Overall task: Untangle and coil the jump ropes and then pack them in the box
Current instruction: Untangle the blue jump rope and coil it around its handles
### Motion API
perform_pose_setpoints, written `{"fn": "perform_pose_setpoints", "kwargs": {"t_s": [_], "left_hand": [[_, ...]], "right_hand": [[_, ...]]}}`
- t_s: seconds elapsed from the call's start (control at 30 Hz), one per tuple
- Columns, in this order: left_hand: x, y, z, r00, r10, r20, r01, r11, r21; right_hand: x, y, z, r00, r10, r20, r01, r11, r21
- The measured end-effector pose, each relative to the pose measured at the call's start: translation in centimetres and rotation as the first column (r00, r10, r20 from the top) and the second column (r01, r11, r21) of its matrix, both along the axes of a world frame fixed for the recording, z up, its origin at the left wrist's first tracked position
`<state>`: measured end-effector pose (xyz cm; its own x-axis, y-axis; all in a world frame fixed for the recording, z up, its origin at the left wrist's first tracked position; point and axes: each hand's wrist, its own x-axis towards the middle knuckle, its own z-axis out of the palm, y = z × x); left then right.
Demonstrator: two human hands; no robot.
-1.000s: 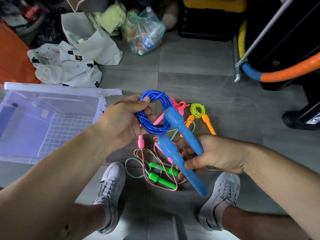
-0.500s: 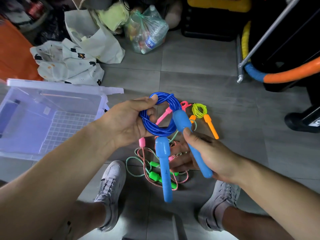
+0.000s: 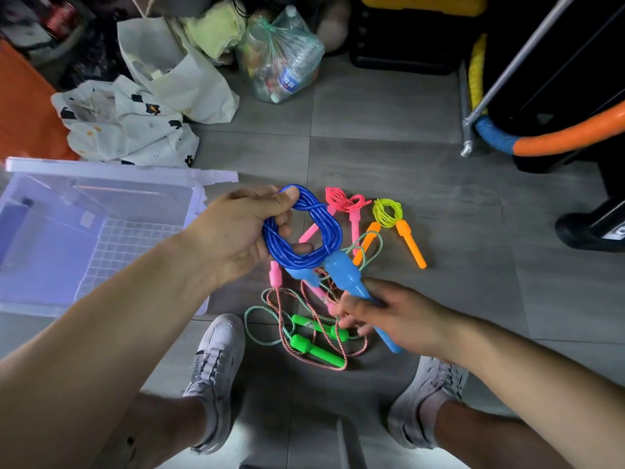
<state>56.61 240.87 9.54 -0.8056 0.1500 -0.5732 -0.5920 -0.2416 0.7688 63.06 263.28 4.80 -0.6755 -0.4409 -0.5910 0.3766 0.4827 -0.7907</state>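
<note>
Left grip (image 3: 243,238) is curled round the coiled dark-blue plastic jump rope (image 3: 333,231), holding the loops above the grey tiled floor (image 3: 372,147), and the right grip (image 3: 395,319) is closed round one of its light-blue plastic handles (image 3: 350,275) just below the coil. Underneath lie a loose striped cord rope with green handles (image 3: 314,340), a pink bundled rope (image 3: 341,198) and a yellow rope with orange handles (image 3: 387,211); the clear plastic box (image 3: 118,170) sits on the floor at the left

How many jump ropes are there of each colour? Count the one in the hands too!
Blue rope, held in both hands: 1
Pink rope: 1
Yellow rope, orange handles: 1
Green-and-white rope, in the tangle: 1
Red-and-white rope, in the tangle: 1
Total: 5
</note>
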Motion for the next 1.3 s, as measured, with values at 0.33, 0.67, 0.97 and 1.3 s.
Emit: {"fn": "perform_pose_setpoints", "kwargs": {"t_s": [0.33,0.67,0.97,1.3], "left_hand": [[1.3,4.1,-0.9,0.955,-0.256,-0.15,0.255,0.967,-0.031],[-3.3,11.6,-4.7,0.904,-0.398,-0.155,0.401,0.916,-0.013],[-8.9,20.6,-15.5,0.921,-0.38,0.079,0.388,0.912,-0.131],[-15.9,30.5,-29.5,0.945,-0.31,0.103,0.317,0.795,-0.517]], "right_hand": [[-2.7,0.2,1.1,0.928,-0.271,-0.256,0.248,0.962,-0.118],[-7.5,7.1,2.0,0.911,-0.41,0.043,0.411,0.898,-0.157],[-14.2,15.8,-7.9,0.705,-0.699,-0.122,0.708,0.704,0.057],[-19.6,23.8,-23.3,0.706,-0.681,-0.195,0.705,0.702,0.1]]}}
